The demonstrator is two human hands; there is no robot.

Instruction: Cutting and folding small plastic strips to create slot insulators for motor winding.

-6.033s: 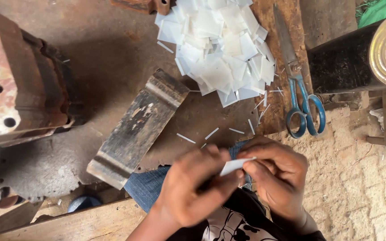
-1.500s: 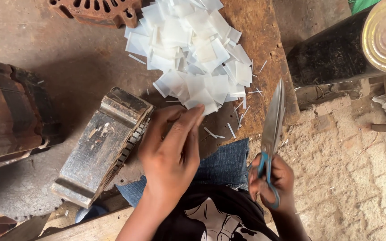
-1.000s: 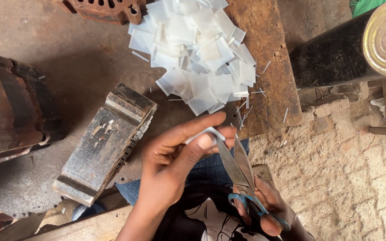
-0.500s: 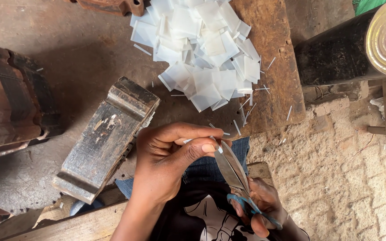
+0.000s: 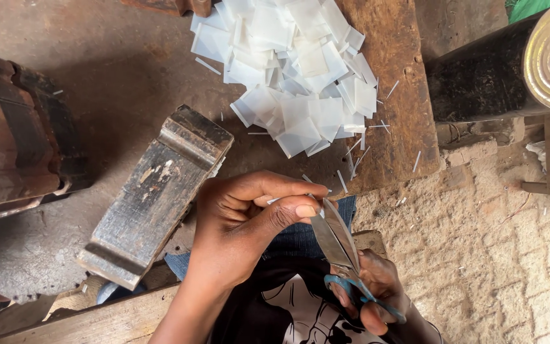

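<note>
- Left hand (image 5: 246, 232): fingers curled, thumb pressed toward the forefinger, pinching a small pale plastic piece (image 5: 274, 200); most of the piece is hidden behind the fingers, so its shape is uncertain.
- Right hand (image 5: 377, 296): closed through the blue loops of the scissors (image 5: 338, 251), low in the view above the lap.
- Scissors: blades nearly together, tips pointing up and left, meeting the pinched piece just beside the left thumb.
- Pile of cut plastic squares (image 5: 300, 70): translucent white, heaped on the wooden board (image 5: 396, 114), well apart from both hands; thin offcut slivers lie around its lower edge.
- Metal block (image 5: 157, 194): worn, dark, lying tilted just left of the left hand.
- Dark tin can (image 5: 510, 67): on its side at upper right.
</note>
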